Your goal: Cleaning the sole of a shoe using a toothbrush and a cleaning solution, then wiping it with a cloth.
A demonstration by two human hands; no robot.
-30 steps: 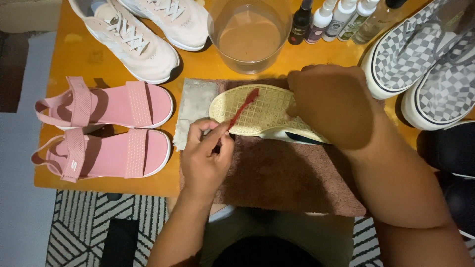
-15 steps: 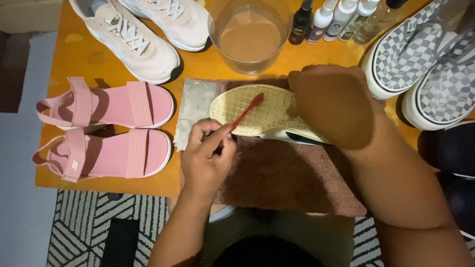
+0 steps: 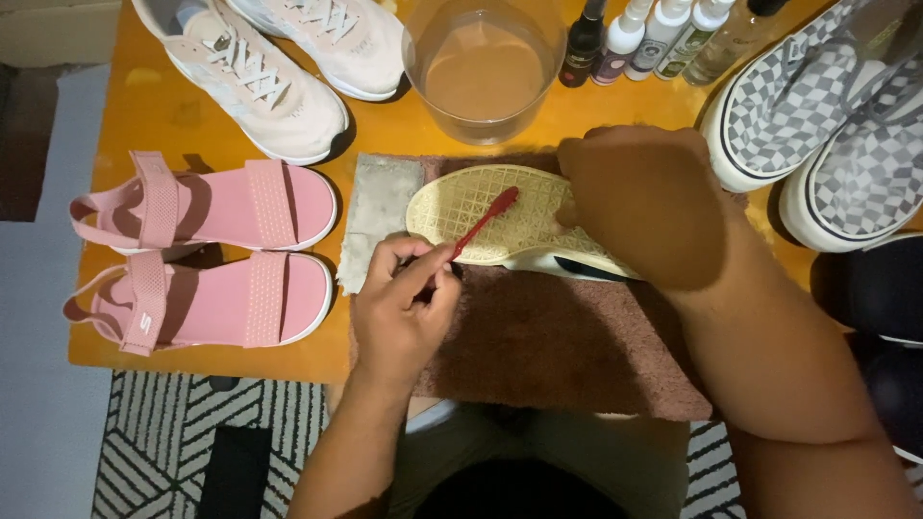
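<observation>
1. Left hand [image 3: 404, 308] has its grip pinched shut on the red toothbrush [image 3: 484, 221]; since half a second ago the bristle end sits a touch further along the sole, little else has shifted.
2. Just right of that grip, the right hand [image 3: 642, 202] clamps the upturned shoe [image 3: 510, 223], cream sole up, on the brown towel [image 3: 558, 336].
3. Left of the grips: pink sandals [image 3: 202, 250] on the orange worktop [image 3: 144, 106].
4. Beyond: clear bowl [image 3: 486, 67], white sneakers [image 3: 279, 67], bottles [image 3: 654, 34], checkered shoes [image 3: 827, 125].
5. Below the worktop's near edge, a striped rug [image 3: 144, 432].
</observation>
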